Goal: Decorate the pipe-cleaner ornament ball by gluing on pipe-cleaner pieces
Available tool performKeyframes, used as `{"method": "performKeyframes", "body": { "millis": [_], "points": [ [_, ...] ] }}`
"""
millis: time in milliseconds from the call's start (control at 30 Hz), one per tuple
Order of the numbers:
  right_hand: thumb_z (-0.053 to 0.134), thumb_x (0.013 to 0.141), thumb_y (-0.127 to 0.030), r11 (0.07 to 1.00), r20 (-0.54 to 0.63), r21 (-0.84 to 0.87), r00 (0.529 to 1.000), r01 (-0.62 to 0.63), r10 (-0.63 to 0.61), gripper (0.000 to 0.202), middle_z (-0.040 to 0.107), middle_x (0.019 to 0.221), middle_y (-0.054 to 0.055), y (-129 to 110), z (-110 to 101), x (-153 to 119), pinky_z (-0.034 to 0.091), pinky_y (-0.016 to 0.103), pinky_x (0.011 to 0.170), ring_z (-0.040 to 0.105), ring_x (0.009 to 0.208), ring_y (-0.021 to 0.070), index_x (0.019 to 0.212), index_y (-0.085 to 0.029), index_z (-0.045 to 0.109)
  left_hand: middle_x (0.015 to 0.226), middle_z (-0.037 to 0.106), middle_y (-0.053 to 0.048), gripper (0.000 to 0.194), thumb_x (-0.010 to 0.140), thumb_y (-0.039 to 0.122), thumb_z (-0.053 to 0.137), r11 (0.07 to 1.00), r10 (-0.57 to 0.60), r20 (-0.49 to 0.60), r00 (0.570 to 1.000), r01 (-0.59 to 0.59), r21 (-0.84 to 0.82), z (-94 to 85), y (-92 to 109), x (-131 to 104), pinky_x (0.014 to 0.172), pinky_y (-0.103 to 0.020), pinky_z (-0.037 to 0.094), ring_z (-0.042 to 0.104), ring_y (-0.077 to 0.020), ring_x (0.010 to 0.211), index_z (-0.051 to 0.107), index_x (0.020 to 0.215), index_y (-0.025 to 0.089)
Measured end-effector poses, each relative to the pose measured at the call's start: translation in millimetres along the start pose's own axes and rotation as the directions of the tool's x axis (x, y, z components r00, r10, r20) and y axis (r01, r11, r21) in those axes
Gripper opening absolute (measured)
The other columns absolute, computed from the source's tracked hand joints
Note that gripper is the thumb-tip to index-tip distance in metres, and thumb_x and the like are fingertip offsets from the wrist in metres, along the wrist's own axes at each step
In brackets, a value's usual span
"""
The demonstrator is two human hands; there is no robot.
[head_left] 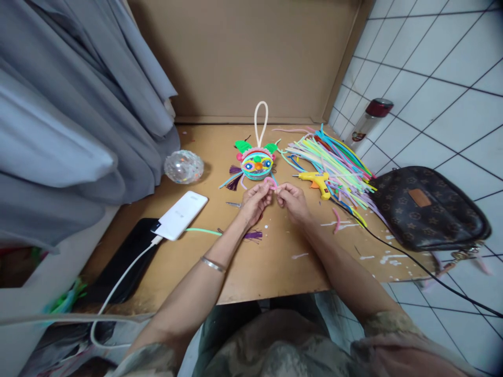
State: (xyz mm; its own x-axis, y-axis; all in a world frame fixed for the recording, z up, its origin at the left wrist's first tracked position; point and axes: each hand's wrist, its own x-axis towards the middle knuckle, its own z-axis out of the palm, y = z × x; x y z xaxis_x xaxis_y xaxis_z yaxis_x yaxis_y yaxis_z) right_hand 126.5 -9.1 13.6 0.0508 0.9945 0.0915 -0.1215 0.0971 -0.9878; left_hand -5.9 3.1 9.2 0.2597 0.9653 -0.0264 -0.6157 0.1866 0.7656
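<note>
Between my fingertips is a pink pipe cleaner (270, 180), bent into a small loop. My left hand (256, 203) pinches one side of it, and my right hand (291, 201) pinches the other. Just beyond my hands sits a colourful ornament (257, 163) with green ears, blue eyes, an orange nose and a tall white loop on top. Purple tassels (234, 180) lie at its left side. Another purple tassel (252, 236) and a pale green pipe cleaner (202, 230) lie by my left forearm.
A yellow glue gun (317, 183) lies right of my hands, its black cord trailing right. Behind it are many pipe cleaners (330, 162). A brown bag (428, 209) and a bottle (365, 123) stand at right. Leftward are a clear ball (184, 167), white power bank (181, 214) and black phone (126, 262).
</note>
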Motion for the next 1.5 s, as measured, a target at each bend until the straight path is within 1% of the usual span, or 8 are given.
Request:
{"method": "performKeyframes", "body": {
  "millis": [100, 267, 567, 867, 1033, 1167, 1367, 1500],
  "points": [
    [0.068, 0.069, -0.044, 0.997, -0.038, -0.065, 0.998, 0.041, -0.044, 0.024, 0.047, 0.049, -0.008, 1.6, -0.3, 1.0, 0.031, 0.024, 0.051, 0.038, 0.048, 0.0082, 0.067, -0.022, 0.059, 0.059, 0.061, 0.004, 0.047, 0.047, 0.044, 0.098, 0.991, 0.053, -0.012, 0.999, -0.051, 0.123, 2.1, -4.8, -1.9, 0.053, -0.018, 0.038, 0.047, -0.0037, 0.052, 0.071, 0.072, 0.014],
    [0.066, 0.068, -0.046, 0.975, -0.091, -0.208, 0.99, 0.085, -0.106, 0.025, 0.046, 0.052, -0.007, -1.5, 1.3, 0.1, 0.036, 0.025, 0.054, 0.04, 0.052, 0.0098, 0.066, -0.022, 0.058, 0.053, 0.053, 0.007, 0.045, 0.053, 0.049, 0.094, 0.963, 0.132, -0.053, 0.99, -0.115, 0.246, 3.5, -6.4, -5.8, 0.052, -0.021, 0.03, 0.039, -0.0048, 0.05, 0.069, 0.07, 0.016],
    [0.062, 0.067, -0.049, 0.963, -0.084, -0.247, 0.987, 0.11, -0.135, 0.027, 0.049, 0.055, -0.005, -2.1, 9.8, -4.3, 0.034, 0.025, 0.053, 0.041, 0.053, 0.0105, 0.064, -0.023, 0.054, 0.05, 0.048, 0.006, 0.044, 0.058, 0.051, 0.087, 0.951, 0.157, -0.073, 0.985, -0.13, 0.281, -0.7, -9.1, -1.1, 0.052, -0.021, 0.025, 0.037, -0.0048, 0.049, 0.061, 0.063, 0.016],
    [0.065, 0.078, -0.061, 0.953, -0.059, -0.279, 0.988, 0.121, -0.143, 0.041, 0.043, 0.056, -0.007, -0.2, 2.9, -5.3, 0.032, 0.026, 0.052, 0.037, 0.052, 0.0097, 0.069, -0.023, 0.052, 0.045, 0.042, 0.009, 0.049, 0.066, 0.059, 0.08, 0.938, 0.133, -0.14, 0.981, -0.079, 0.338, 0.3, -2.1, -3.4, 0.041, -0.022, 0.018, 0.029, -0.0044, 0.037, 0.05, 0.062, 0.02],
    [0.071, 0.072, -0.063, 0.969, -0.096, -0.225, 0.988, 0.099, -0.123, 0.043, 0.052, 0.06, -0.005, 2.1, 4.6, -3.5, 0.038, 0.025, 0.054, 0.043, 0.056, 0.0108, 0.079, -0.022, 0.061, 0.047, 0.042, 0.009, 0.051, 0.064, 0.061, 0.083, 0.929, 0.149, -0.108, 0.983, -0.102, 0.357, -0.7, -2.5, -4.0, 0.042, -0.022, 0.018, 0.029, -0.0043, 0.04, 0.054, 0.064, 0.019],
    [0.075, 0.066, -0.062, 0.975, -0.111, -0.207, 0.989, 0.077, -0.102, 0.044, 0.059, 0.064, -0.002, 0.8, 6.1, -3.0, 0.041, 0.026, 0.057, 0.047, 0.059, 0.0117, 0.076, -0.021, 0.063, 0.05, 0.045, 0.006, 0.05, 0.065, 0.061, 0.084, 0.892, 0.187, -0.07, 0.98, -0.139, 0.43, -2.8, -2.8, -4.8, 0.046, -0.021, 0.02, 0.033, -0.0055, 0.046, 0.058, 0.064, 0.017],
    [0.073, 0.065, -0.058, 0.972, -0.119, -0.231, 0.991, 0.036, -0.065, 0.038, 0.053, 0.055, -0.004, -4.0, 3.3, -2.9, 0.036, 0.025, 0.052, 0.042, 0.053, 0.0102, 0.069, -0.021, 0.062, 0.051, 0.044, 0.006, 0.049, 0.067, 0.06, 0.083, 0.835, 0.228, -0.026, 0.973, -0.182, 0.52, -6.0, -3.4, -4.1, 0.047, -0.021, 0.02, 0.032, -0.0059, 0.049, 0.061, 0.061, 0.016],
    [0.071, 0.067, -0.056, 0.972, -0.119, -0.234, 0.992, 0.022, -0.051, 0.036, 0.048, 0.052, -0.006, -4.3, 1.2, -1.3, 0.032, 0.024, 0.05, 0.038, 0.05, 0.0095, 0.068, -0.022, 0.059, 0.049, 0.043, 0.007, 0.048, 0.069, 0.061, 0.081, 0.857, 0.198, -0.051, 0.979, -0.148, 0.493, -5.2, -1.9, -6.3, 0.044, -0.02, 0.021, 0.032, -0.0055, 0.044, 0.063, 0.067, 0.017]
  ]
}}
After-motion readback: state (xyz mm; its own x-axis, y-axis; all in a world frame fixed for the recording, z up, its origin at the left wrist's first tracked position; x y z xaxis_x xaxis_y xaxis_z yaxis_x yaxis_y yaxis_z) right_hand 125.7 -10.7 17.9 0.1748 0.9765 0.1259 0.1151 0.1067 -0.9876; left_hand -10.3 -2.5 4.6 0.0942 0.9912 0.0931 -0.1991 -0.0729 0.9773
